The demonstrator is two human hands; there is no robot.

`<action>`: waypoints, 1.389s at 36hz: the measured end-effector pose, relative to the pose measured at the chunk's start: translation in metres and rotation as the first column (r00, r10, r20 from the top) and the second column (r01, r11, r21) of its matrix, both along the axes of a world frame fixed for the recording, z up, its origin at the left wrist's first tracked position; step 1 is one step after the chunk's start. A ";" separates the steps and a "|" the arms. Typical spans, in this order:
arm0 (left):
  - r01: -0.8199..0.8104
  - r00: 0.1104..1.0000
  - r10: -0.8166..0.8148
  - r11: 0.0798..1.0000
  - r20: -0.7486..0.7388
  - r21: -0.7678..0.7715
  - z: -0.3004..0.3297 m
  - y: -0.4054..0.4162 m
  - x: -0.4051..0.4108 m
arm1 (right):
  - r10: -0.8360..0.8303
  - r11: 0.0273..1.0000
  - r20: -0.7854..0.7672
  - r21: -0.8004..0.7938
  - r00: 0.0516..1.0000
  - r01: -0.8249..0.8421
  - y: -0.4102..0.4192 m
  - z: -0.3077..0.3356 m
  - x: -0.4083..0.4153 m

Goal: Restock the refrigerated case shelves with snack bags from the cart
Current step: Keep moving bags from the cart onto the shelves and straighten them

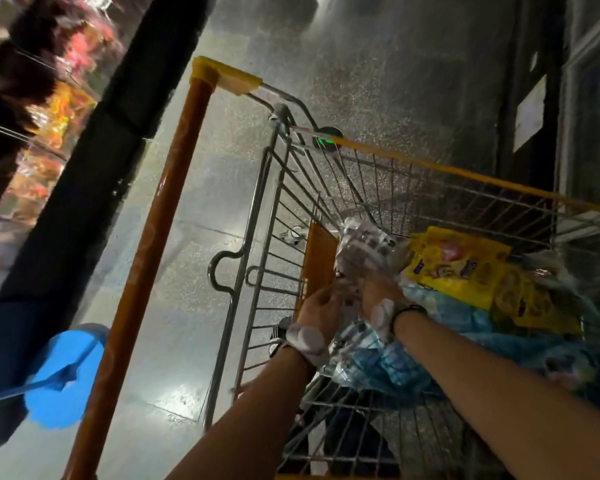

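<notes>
A wire shopping cart [267,216] with an orange handle bar [160,233] fills the middle of the head view. Both my hands reach into its basket. My left hand [321,308] and my right hand [381,294] together grip a clear snack bag [364,245] with dark pieces in it, held upright near the cart's left wall. Under it lie bluish bags [388,365] and yellow snack bags [461,268]. The refrigerated case [45,109] with colourful bags on its shelves is at the far left, blurred.
The case's dark frame [118,109] runs diagonally beside the cart handle. A bright blue object [63,372] sits at the lower left. Shiny speckled floor [194,271] lies between case and cart. A dark door or case [589,98] stands at the right.
</notes>
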State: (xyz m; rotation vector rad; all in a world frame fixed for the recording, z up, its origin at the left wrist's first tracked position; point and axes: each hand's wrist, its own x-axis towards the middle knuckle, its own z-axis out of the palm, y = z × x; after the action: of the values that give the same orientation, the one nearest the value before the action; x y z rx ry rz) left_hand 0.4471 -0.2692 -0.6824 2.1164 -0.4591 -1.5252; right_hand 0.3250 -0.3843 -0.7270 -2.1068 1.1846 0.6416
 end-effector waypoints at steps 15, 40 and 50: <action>0.073 0.988 -0.072 0.997 0.138 -0.007 0.042 -0.008 -0.008 | 0.289 0.956 0.208 -0.107 0.934 -0.272 0.000 0.001 -0.021; -0.015 0.983 0.050 0.981 0.177 -0.191 0.036 -0.014 -0.015 | -0.740 0.668 0.410 0.356 0.533 0.654 -0.040 0.044 -0.101; 0.134 0.987 -0.120 0.981 0.107 -0.140 0.050 -0.029 -0.021 | -0.975 0.220 0.143 0.737 0.171 0.639 -0.024 0.049 -0.099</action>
State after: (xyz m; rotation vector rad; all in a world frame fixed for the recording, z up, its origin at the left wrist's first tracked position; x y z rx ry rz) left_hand 0.4265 -0.2983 -0.6320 2.0882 -0.7322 -1.4123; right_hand 0.2260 -0.4087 -0.6783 -0.6868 1.3468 -0.2900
